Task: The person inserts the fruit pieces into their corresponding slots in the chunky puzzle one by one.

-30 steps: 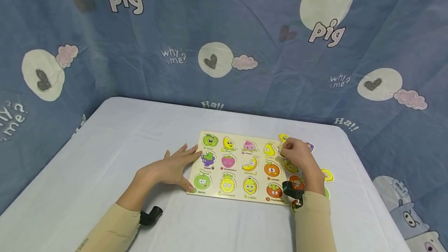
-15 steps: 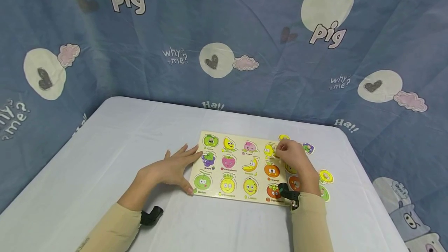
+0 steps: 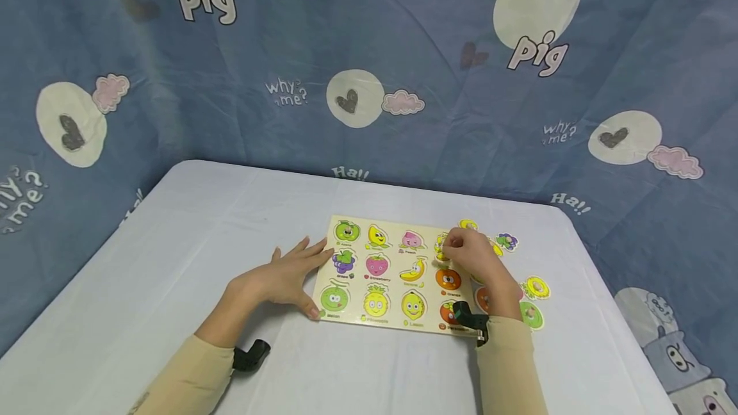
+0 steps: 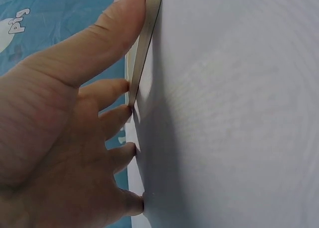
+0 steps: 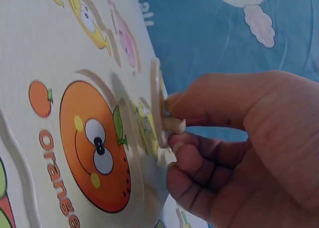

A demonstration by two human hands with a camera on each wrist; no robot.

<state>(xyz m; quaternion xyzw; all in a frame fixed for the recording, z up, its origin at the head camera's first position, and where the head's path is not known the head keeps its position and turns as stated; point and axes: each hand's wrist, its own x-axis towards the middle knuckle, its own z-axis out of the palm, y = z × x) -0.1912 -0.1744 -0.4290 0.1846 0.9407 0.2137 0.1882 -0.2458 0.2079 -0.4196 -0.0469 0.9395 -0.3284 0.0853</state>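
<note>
A pale wooden fruit puzzle board (image 3: 355, 303) lies on the white tablecloth, its recesses printed with fruit faces. My left hand (image 3: 282, 277) rests at its left edge with spread fingers; in the left wrist view the thumb (image 4: 94, 43) lies along the board's side. Over the top right recess, my right hand (image 3: 475, 258) pinches a knobbed puzzle piece (image 5: 156, 88) by its peg (image 5: 175, 124). Seen from the right wrist, the piece is edge-on and tilted above the board, near the printed orange (image 5: 94, 148). Its picture shows only as yellow in the head view.
Several loose fruit pieces lie right of the board, among them grapes (image 3: 507, 241), a pineapple (image 3: 537, 287) and a green round one (image 3: 531, 316). A yellow piece (image 3: 468, 225) sits behind the board's corner. Blue printed cloth (image 3: 288, 133) hangs behind the table.
My right hand has moved left from the board's right edge to over the top right recess, the piece in its fingers. The left hand stays at the board's left edge.
</note>
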